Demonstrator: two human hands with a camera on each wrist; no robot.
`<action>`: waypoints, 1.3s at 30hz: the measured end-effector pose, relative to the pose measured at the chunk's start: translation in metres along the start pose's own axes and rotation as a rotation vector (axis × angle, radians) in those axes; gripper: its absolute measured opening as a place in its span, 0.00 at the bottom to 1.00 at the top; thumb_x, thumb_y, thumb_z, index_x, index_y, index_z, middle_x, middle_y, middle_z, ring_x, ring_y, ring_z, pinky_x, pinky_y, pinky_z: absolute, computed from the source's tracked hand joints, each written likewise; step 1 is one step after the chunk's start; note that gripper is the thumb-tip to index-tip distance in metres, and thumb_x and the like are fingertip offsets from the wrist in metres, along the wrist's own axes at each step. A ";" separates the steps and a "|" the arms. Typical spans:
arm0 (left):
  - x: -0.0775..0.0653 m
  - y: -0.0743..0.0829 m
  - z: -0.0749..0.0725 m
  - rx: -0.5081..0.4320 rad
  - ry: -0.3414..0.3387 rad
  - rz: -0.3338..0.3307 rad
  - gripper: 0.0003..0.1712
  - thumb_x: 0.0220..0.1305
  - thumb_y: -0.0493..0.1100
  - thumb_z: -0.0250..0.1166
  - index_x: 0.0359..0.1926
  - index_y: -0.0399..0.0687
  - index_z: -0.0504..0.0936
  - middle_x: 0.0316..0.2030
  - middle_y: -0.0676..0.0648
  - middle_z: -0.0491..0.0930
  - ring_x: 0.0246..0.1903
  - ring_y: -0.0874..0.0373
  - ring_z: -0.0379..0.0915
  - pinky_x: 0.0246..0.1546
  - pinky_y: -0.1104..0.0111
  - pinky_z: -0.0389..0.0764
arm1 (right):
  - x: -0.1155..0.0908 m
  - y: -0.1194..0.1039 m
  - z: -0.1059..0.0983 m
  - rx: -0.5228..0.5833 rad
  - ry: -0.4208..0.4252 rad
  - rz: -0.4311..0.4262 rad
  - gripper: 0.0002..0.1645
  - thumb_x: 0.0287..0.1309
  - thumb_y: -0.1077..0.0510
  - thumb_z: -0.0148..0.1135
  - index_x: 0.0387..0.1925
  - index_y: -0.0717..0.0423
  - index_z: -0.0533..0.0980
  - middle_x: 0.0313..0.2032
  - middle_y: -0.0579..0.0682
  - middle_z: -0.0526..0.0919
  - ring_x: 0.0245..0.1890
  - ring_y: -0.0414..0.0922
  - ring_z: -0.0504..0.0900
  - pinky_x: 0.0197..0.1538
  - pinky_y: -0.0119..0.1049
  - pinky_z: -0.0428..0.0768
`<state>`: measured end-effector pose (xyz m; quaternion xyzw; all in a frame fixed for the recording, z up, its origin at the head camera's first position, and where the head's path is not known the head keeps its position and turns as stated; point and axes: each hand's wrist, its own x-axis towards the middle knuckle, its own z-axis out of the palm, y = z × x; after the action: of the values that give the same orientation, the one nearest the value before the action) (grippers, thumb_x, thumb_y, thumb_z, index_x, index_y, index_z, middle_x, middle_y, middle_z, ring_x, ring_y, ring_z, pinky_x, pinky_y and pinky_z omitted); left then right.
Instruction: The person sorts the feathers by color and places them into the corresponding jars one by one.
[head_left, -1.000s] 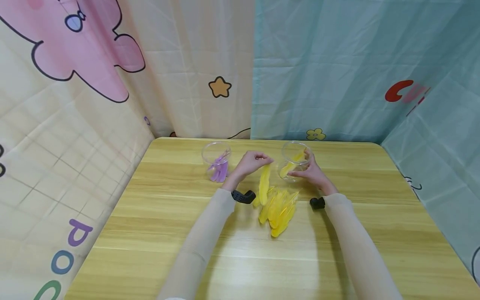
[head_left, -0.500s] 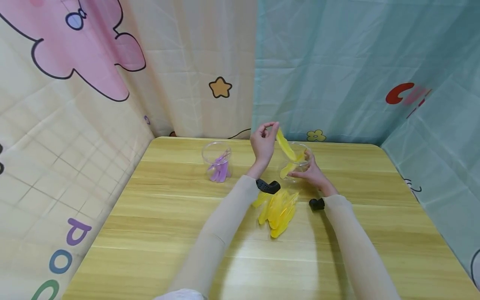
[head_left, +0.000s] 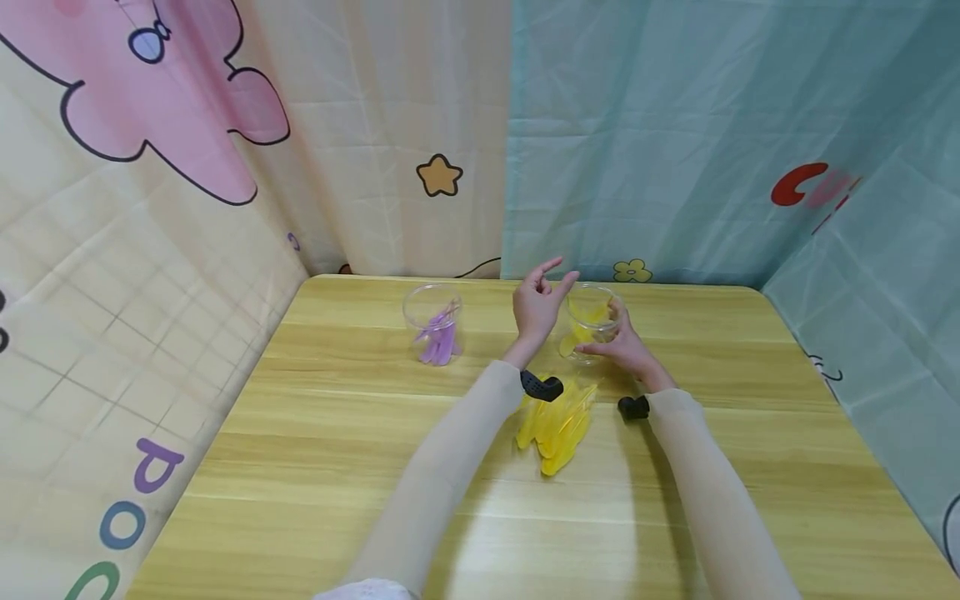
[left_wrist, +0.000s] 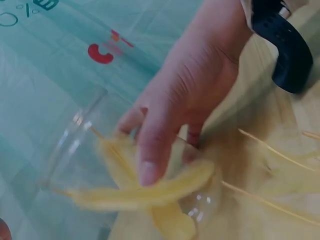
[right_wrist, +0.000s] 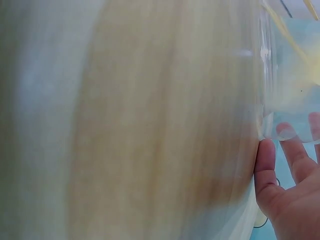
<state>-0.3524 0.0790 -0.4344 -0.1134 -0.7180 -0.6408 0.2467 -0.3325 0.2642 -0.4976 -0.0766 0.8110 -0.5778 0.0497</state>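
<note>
Before me, a person's right hand [head_left: 628,348] grips a clear, round, plastic-looking cup [left_wrist: 75,160] on a wood-grain table [head_left: 300,467], slim yellow feathers [left_wrist: 140,197] inside; the left hand [head_left: 537,308], fingers parted, holds nothing beside it; the feathers look light, soft, delicate, best pinched by the quill [left_wrist: 62,192].

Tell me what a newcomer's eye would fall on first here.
Probably the loose yellow feathers heaped on the wooden table. Just beyond them, the right hand holds a clear cup with more yellow feathers inside, while purple feathers sit in another cup farther left. The large pink cartoon figure at the backdrop's upper left also stands out.
</note>
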 end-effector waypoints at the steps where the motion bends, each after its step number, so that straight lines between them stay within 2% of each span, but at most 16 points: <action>1: -0.002 -0.004 -0.002 0.006 -0.001 -0.010 0.20 0.57 0.56 0.68 0.48 0.53 0.84 0.12 0.53 0.60 0.11 0.60 0.53 0.13 0.70 0.55 | 0.000 0.000 0.000 -0.001 0.003 -0.002 0.71 0.46 0.54 0.76 0.72 0.51 0.30 0.71 0.64 0.36 0.68 0.61 0.46 0.67 0.55 0.47; 5: -0.012 -0.019 -0.016 0.046 -0.013 -0.048 0.15 0.60 0.54 0.66 0.41 0.50 0.86 0.11 0.53 0.61 0.11 0.61 0.54 0.13 0.71 0.56 | 0.000 -0.001 0.000 -0.001 0.011 -0.003 0.71 0.44 0.54 0.77 0.72 0.52 0.32 0.71 0.65 0.37 0.68 0.60 0.45 0.68 0.54 0.46; 9: -0.025 -0.035 -0.033 0.146 -0.125 -0.136 0.15 0.61 0.55 0.65 0.36 0.49 0.87 0.12 0.53 0.65 0.11 0.61 0.55 0.12 0.71 0.57 | 0.000 -0.001 0.000 0.005 0.015 -0.004 0.71 0.43 0.55 0.77 0.72 0.53 0.33 0.70 0.65 0.37 0.68 0.60 0.47 0.68 0.53 0.47; 12: -0.034 -0.045 -0.045 0.248 -0.272 -0.204 0.17 0.60 0.59 0.64 0.35 0.52 0.87 0.14 0.54 0.67 0.12 0.61 0.57 0.13 0.72 0.58 | 0.001 0.000 0.000 0.007 0.017 -0.010 0.70 0.43 0.56 0.77 0.71 0.54 0.34 0.70 0.66 0.38 0.68 0.61 0.48 0.67 0.54 0.48; 14: -0.039 -0.048 -0.052 0.317 -0.386 -0.225 0.18 0.59 0.61 0.64 0.35 0.54 0.87 0.15 0.54 0.69 0.14 0.62 0.60 0.14 0.72 0.60 | 0.000 0.000 0.000 0.003 0.015 -0.014 0.70 0.43 0.55 0.77 0.71 0.55 0.34 0.70 0.66 0.38 0.68 0.61 0.48 0.67 0.54 0.48; 20: -0.047 -0.046 -0.067 0.437 -0.725 -0.207 0.20 0.56 0.64 0.64 0.33 0.56 0.88 0.18 0.55 0.75 0.17 0.63 0.63 0.19 0.72 0.66 | -0.001 -0.002 0.000 -0.023 0.015 -0.018 0.71 0.43 0.54 0.77 0.72 0.53 0.33 0.70 0.66 0.37 0.68 0.61 0.46 0.67 0.56 0.48; 23: -0.049 -0.041 -0.070 0.471 -0.838 -0.187 0.19 0.54 0.64 0.66 0.31 0.56 0.88 0.21 0.56 0.78 0.19 0.63 0.65 0.22 0.71 0.68 | -0.002 -0.003 0.000 -0.029 0.020 -0.024 0.71 0.43 0.55 0.77 0.72 0.53 0.33 0.70 0.66 0.38 0.68 0.61 0.47 0.67 0.56 0.48; 27: -0.052 -0.037 -0.070 0.559 -0.895 -0.169 0.19 0.50 0.66 0.68 0.27 0.58 0.87 0.25 0.62 0.80 0.24 0.63 0.70 0.26 0.71 0.71 | -0.002 -0.003 0.000 -0.022 0.024 -0.030 0.70 0.43 0.56 0.77 0.71 0.55 0.34 0.69 0.67 0.41 0.66 0.61 0.51 0.67 0.55 0.49; 33: -0.057 -0.037 -0.067 0.702 -0.930 -0.161 0.19 0.49 0.68 0.68 0.21 0.61 0.84 0.21 0.63 0.78 0.22 0.63 0.70 0.23 0.70 0.71 | -0.001 0.000 0.001 -0.019 0.013 -0.019 0.70 0.44 0.55 0.77 0.71 0.55 0.34 0.69 0.67 0.40 0.67 0.61 0.49 0.67 0.54 0.48; 36: -0.058 -0.040 -0.067 0.700 -0.917 -0.161 0.17 0.51 0.65 0.69 0.20 0.60 0.84 0.20 0.62 0.78 0.21 0.64 0.69 0.22 0.71 0.70 | -0.001 0.000 0.001 -0.027 0.012 -0.013 0.70 0.44 0.54 0.77 0.72 0.54 0.33 0.70 0.66 0.39 0.67 0.61 0.48 0.67 0.55 0.47; 39: -0.059 -0.042 -0.068 0.645 -0.910 -0.186 0.18 0.52 0.63 0.68 0.19 0.58 0.83 0.18 0.60 0.77 0.18 0.64 0.66 0.19 0.72 0.68 | -0.001 0.000 0.001 -0.032 0.017 -0.009 0.70 0.43 0.54 0.77 0.72 0.53 0.34 0.70 0.66 0.39 0.68 0.62 0.47 0.67 0.55 0.47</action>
<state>-0.3081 0.0150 -0.4957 -0.2334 -0.9185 -0.2946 -0.1233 -0.3308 0.2631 -0.4976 -0.0762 0.8202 -0.5656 0.0391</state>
